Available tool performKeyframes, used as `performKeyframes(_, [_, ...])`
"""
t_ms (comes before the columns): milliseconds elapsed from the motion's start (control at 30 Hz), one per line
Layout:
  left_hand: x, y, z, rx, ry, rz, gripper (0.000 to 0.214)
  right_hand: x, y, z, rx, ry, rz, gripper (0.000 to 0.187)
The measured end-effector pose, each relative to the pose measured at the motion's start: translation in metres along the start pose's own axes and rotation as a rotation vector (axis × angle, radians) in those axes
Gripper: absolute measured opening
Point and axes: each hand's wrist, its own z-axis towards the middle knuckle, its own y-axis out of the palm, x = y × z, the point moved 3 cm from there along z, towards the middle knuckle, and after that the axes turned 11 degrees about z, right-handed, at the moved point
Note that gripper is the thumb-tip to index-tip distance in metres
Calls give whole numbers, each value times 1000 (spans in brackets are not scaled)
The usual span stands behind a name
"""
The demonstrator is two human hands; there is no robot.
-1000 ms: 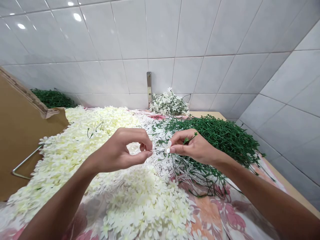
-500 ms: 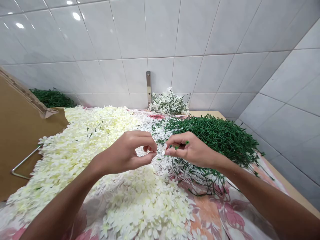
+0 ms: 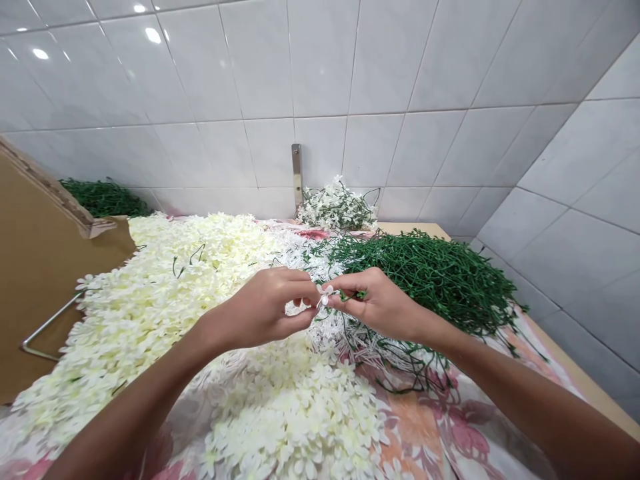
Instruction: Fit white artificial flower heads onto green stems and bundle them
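Between my two hands is a small white artificial flower (image 3: 325,295), held over the middle of the heaps. My left hand (image 3: 280,303) pinches it from the left with thumb and forefinger. From the right, my right hand (image 3: 380,303) closes thumb and forefinger on a green plastic stem (image 3: 353,295), whose tip meets the flower. Below and to the left spreads a big heap of cream-white flower heads (image 3: 165,293). White stamen pieces (image 3: 345,337) lie under my hands, and a mound of green stems (image 3: 430,277) lies beyond my right hand.
Finished-looking white flowers on stems (image 3: 337,207) are piled by the wall near a metal bracket (image 3: 297,175). A cardboard box (image 3: 45,280) stands at the left, with more green stems (image 3: 105,197) behind it. A floral cloth (image 3: 415,427) covers the table. Tiled walls close off the back and right.
Both hands have come closer together, the left moving slightly right. The green stem now meets the white flower between my fingertips. The heaps look the same.
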Motion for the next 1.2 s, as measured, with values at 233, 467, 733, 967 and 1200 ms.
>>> performKeyframes(233, [-1, -3, 0, -27, -125, 26, 19, -2, 0, -3, 85, -188, -187, 18])
performKeyframes(467, [-6, -2, 0, -35, -175, -52, 27, -2, 3, -3, 123, -315, -238, 18])
performKeyframes(733, [-3, 5, 4, 138, -200, -93, 21, -1, 6, -4, 237, -358, -218, 21])
performKeyframes(967, [-6, 3, 4, 168, -216, -227, 23, -2, 5, -8, 300, -309, -251, 27])
performKeyframes(1200, [-10, 0, 4, 158, -265, -387, 25, -11, -4, -10, 356, -313, -279, 31])
